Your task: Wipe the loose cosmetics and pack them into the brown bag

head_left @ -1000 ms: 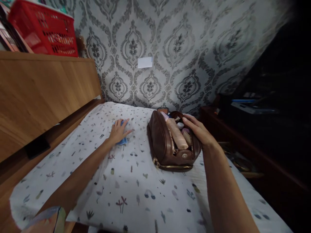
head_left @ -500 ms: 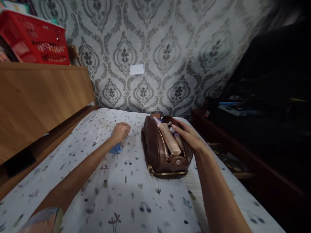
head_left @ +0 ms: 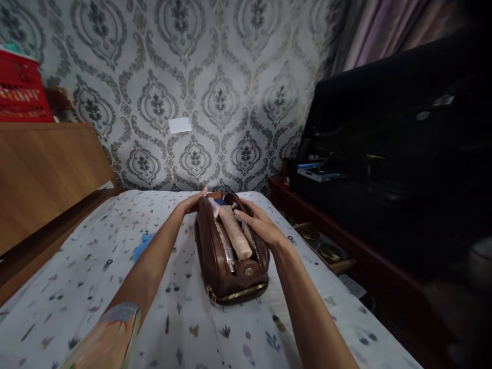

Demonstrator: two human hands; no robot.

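A brown leather toiletry bag (head_left: 209, 241) stands unzipped on the bed. A beige tube (head_left: 235, 233) lies on top in its opening, with a pink item (head_left: 214, 206) and other small items partly hidden around it. My left hand (head_left: 192, 203) is at the bag's far left side, thumb up by the rim and fingers mostly hidden. From the right, my right hand (head_left: 261, 224) grips the bag's side, its thumb over the edge of the opening. A blue cloth (head_left: 142, 247) lies left of the bag, partly behind my left forearm.
The bed has a white patterned sheet (head_left: 200, 333). To the left are a wooden headboard (head_left: 46, 174) and a red basket (head_left: 23, 89). A patterned wall (head_left: 219, 97) rises behind. Along the right stand a large dark panel (head_left: 376, 128) and an open drawer (head_left: 348, 264).
My left hand has left the blue cloth and come across to the bag's left side. My right hand stays on the bag. The view has turned to the right.
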